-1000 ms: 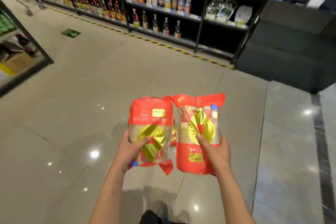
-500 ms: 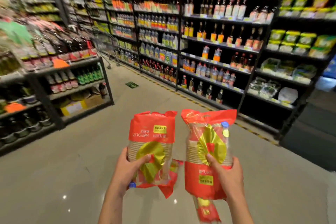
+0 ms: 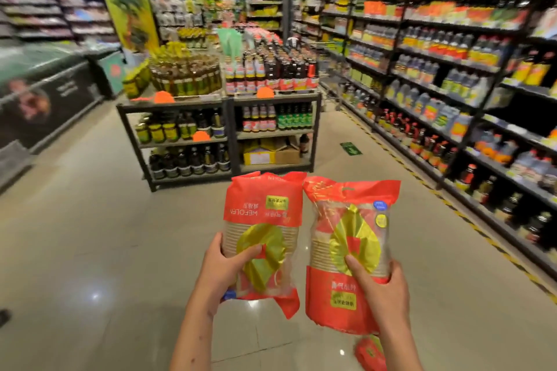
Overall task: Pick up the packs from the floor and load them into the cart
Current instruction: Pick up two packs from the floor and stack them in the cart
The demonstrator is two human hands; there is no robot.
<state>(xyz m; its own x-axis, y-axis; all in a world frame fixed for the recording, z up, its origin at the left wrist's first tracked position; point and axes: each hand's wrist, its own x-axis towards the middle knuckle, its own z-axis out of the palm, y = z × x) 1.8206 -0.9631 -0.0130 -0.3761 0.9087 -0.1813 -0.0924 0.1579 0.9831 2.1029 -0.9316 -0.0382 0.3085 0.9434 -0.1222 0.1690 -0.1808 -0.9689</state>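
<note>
— Two packs (image 3: 262, 238) in hand, I log. Which one sits where?

— Item one: red pack with a clear middle and a gold leaf shape, printing upside down. My left hand (image 3: 221, 272) is closed around its lower half, thumb across the front over the gold patch, fingers hidden behind. Its red bottom flap hangs loose below the grip.

— Item two?

— Second red pack (image 3: 346, 250), same kind, printing upright, a yellow label low on the front. My right hand (image 3: 382, 295) grips its lower right side, thumb pressed on the gold patch. It stands just beside item one, on the right of it; I cannot tell whether their edges touch.

— Anything else by the grips?

— One more red pack (image 3: 370, 352), partly seen, below the right hand and beside the wrist, over the floor (image 3: 90, 250); whether it hangs or lies there I cannot tell. Both held packs are well above the glossy tiles.

— Beyond the grips?

— Straight ahead of the packs, a low rack of bottles (image 3: 229, 129). To the right, long shelves (image 3: 452, 84) of bottles and jugs. Far left, a freezer case (image 3: 45, 93).
</note>
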